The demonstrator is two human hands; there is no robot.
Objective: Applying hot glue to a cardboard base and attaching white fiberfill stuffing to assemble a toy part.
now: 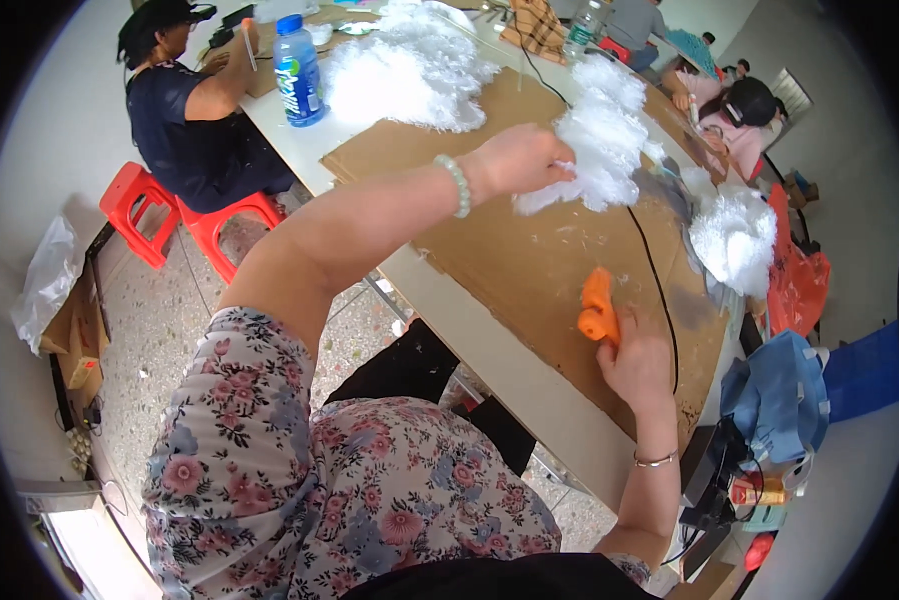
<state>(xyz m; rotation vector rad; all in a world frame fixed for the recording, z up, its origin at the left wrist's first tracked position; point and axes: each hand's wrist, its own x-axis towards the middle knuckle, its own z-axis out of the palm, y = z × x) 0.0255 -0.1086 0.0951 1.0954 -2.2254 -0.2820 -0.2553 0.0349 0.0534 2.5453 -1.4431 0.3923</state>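
My left hand reaches across the table with its fingers pinched together at the edge of a heap of fluffy white stuffing. A bit of white seems to sit between the fingertips. My right hand is closed round the near end of a small bright orange piece, long and lumpy with a rounded knob. Its exact kind is unclear. Brown cardboard lies under it, with loose white wisps scattered about.
More white stuffing lies in a far pile and a right-hand pile. A blue bottle stands at the far left. A black cable crosses the cardboard. A blue bag is at right. Other people sit round the table, one near red stools.
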